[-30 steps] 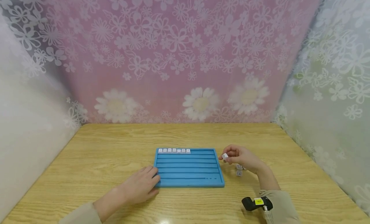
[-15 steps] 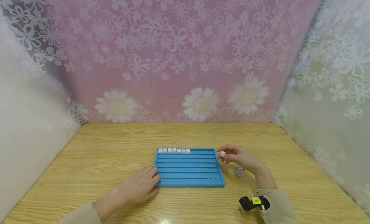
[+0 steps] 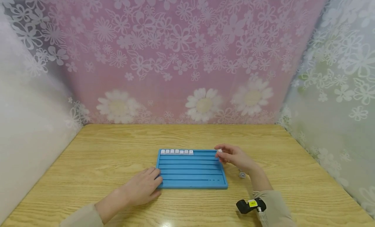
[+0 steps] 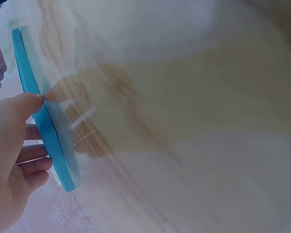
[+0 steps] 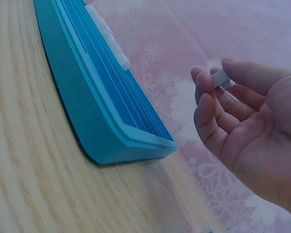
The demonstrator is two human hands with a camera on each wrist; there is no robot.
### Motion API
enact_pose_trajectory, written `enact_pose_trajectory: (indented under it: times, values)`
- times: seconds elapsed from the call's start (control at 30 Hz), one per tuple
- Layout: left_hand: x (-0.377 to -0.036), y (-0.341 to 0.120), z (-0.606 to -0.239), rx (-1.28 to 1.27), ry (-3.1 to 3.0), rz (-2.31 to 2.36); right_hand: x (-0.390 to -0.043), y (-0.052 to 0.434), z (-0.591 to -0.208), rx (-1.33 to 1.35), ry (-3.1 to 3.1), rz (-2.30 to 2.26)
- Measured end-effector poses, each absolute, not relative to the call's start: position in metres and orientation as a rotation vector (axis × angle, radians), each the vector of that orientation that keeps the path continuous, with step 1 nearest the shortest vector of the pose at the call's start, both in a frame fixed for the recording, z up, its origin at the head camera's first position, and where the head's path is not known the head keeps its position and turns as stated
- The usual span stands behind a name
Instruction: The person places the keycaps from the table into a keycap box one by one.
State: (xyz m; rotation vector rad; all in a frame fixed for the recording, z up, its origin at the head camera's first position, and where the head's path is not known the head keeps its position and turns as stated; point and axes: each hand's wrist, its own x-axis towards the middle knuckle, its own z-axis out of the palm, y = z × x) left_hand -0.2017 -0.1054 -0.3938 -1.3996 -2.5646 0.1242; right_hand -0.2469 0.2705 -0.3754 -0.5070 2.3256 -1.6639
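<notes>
A blue ridged tray lies on the table, with a row of several white keycaps in the left part of its top groove. My left hand holds the tray by its front left corner; the left wrist view shows the thumb on one side of the blue edge and the fingers on the other. Between thumb and fingertips my right hand pinches a single white keycap, over the tray's top right corner in the head view. The right wrist view shows this keycap raised above the tray's level.
A loose keycap lies on the wooden table right of the tray, partly beside the right wrist. A black wrist mount sits at the right sleeve. Flowered curtains enclose the table at the back and sides.
My right hand has moved left with the pinched keycap, from beside the tray to over its top right corner. The left hand stays at the tray's corner.
</notes>
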Motion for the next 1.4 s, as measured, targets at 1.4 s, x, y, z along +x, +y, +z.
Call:
enact_pose_trajectory:
  times: [1.4]
  values:
    - [-0.202, -0.106, -0.393, -1.412, -2.513, 0.122, -0.272, 0.212, -0.383, -0.127, 2.386, -1.815]
